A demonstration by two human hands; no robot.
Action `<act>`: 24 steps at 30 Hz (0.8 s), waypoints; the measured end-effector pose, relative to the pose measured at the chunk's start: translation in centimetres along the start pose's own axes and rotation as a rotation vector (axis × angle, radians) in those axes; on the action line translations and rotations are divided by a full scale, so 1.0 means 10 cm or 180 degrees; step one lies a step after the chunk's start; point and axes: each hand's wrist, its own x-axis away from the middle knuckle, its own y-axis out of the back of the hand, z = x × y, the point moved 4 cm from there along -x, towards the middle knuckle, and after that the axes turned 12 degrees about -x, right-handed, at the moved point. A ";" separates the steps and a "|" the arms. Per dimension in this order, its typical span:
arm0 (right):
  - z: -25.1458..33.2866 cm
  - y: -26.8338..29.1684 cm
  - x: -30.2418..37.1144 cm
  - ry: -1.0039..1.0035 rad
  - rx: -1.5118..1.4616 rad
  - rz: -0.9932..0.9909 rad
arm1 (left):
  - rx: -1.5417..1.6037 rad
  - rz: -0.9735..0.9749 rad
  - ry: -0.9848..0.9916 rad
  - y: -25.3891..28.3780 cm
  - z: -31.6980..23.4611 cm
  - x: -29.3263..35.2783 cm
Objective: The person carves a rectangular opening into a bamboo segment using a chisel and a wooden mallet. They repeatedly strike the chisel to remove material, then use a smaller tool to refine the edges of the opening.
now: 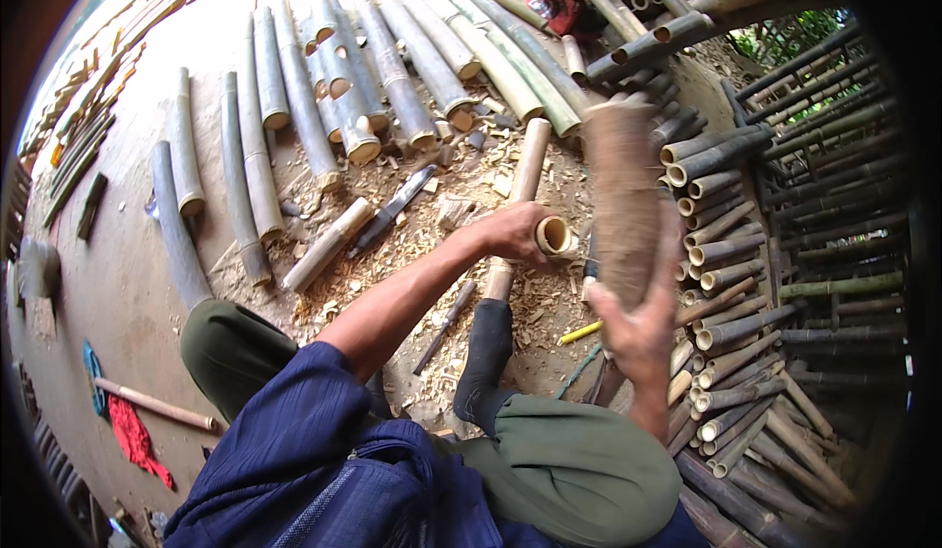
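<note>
My left hand (518,233) is closed around a short bamboo tube (555,235), whose hollow end faces up toward me. Beneath that hand a pale bamboo pole (531,160) runs along the ground, its near end by my dark-socked foot (485,347). At the right, my right hand (640,337) grips the lower part of a thick brown piece of wood (628,195). This wood stands upright and is smeared by motion, so its exact shape is hard to make out. Its far side hides some of the fingers.
Wood chips (442,273) cover the ground around my feet. A large knife (392,209) lies beside a cut bamboo piece (329,244). Long bamboo poles (392,77) spread across the far side. Stacked bamboo tubes (731,332) line the right, before a bamboo fence (834,205).
</note>
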 end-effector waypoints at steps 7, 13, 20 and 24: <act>-0.91 0.04 0.27 0.0328 0.1170 -0.0201 | -0.0113 0.0141 -0.0009 -0.12 -0.20 -0.12; -0.36 0.02 0.09 -0.0039 0.0528 -0.0088 | -0.0896 -0.1227 0.0730 -0.13 0.34 0.48; -0.95 -0.08 0.15 0.0668 0.1324 -0.0137 | -0.1334 -0.0757 0.3109 -1.24 0.87 1.43; -0.88 0.01 0.05 -0.0388 0.0659 0.0269 | -0.1490 -0.1065 0.2918 -1.30 0.85 1.51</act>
